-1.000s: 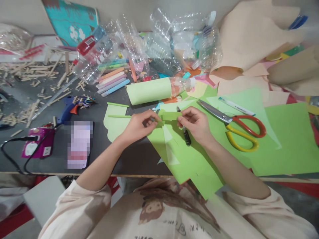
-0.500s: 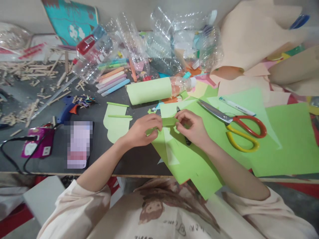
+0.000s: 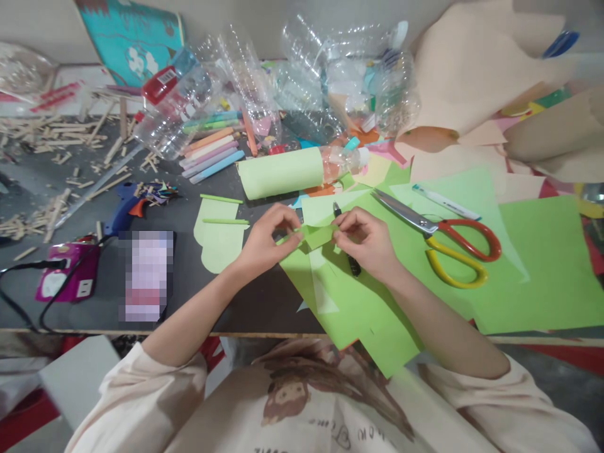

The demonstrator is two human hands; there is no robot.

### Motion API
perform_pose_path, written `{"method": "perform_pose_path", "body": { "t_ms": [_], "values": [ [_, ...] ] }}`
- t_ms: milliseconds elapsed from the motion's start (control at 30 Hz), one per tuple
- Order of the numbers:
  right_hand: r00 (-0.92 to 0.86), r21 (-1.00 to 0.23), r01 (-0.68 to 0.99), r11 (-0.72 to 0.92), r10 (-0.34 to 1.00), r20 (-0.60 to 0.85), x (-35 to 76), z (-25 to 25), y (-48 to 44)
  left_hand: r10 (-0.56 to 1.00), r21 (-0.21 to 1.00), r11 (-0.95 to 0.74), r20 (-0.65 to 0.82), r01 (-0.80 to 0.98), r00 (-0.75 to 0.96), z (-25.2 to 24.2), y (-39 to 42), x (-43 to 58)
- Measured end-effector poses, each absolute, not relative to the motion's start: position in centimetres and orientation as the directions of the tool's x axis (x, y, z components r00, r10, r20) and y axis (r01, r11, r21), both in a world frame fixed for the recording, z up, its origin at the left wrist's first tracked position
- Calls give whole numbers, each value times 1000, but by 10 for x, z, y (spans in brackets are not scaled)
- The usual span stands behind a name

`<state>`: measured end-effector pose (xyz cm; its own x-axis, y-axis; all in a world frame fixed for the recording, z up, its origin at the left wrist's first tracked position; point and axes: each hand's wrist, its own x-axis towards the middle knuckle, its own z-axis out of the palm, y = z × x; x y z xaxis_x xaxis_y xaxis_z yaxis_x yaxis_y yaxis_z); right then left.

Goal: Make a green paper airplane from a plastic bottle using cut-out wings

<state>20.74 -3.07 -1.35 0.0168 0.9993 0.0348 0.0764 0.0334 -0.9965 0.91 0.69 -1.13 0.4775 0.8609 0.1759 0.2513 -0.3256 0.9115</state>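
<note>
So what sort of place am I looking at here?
It looks like a craft workspace, though I can't tell whether it's a home or a classroom. A small green paper strip is being held, large scissors lie nearby, and what seems a blue glue gun rests further left.

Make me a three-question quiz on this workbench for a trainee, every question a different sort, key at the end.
1. Multiple choice: what is held up between the left hand and the right hand?
A) a wooden stick
B) a green paper strip
C) a glue gun

2. True or false: the scissors, with one red and one yellow handle, lie to the right of the right hand.

3. Fill in the colour: the bottle lying on its side beyond the hands has light ____ paper around it.

Key: 1. B; 2. True; 3. green
</note>
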Motion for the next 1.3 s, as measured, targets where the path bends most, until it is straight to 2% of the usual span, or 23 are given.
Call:
{"method": "perform_pose_path", "body": {
  "t_ms": [167, 400, 500, 633, 733, 900, 1133, 1233, 1300],
  "values": [
    [-20, -992, 112, 62, 998, 60, 205, -11, -33, 804, 943, -140, -70, 302, 591, -14, 7, 11],
    [58, -989, 131, 63, 996, 71, 204, -14, -32, 765, 969, 154, -241, 194, 597, -11, 6, 16],
    [50, -993, 109, 51, 997, 56, 204, -16, -33, 813, 958, 125, -248, 258, 528, -11, 5, 19],
    [14, -997, 72, 25, 1000, 26, 203, -16, -35, 806, 951, 225, -304, 211, 509, -9, 4, 19],
    [7, -999, 43, -7, 1000, -6, 201, -16, -37, 823, 952, 215, -296, 217, 485, -6, 3, 19],
    [-92, -980, -79, -183, 980, -175, 197, -14, -40, 842, 963, 195, -262, 187, 471, -5, -1, 21],
    [-193, -954, 48, -297, 934, -301, 196, -5, -39, 803, 952, 267, -304, 146, 512, -6, -5, 21],
    [-184, -963, 110, -245, 947, -262, 197, -5, -39, 802, 942, 301, -334, 148, 496, -7, -5, 22],
    [-180, -963, 222, -154, 964, -196, 200, -6, -39, 811, 943, 295, -331, 152, 482, -7, -4, 23]
  ]
}}
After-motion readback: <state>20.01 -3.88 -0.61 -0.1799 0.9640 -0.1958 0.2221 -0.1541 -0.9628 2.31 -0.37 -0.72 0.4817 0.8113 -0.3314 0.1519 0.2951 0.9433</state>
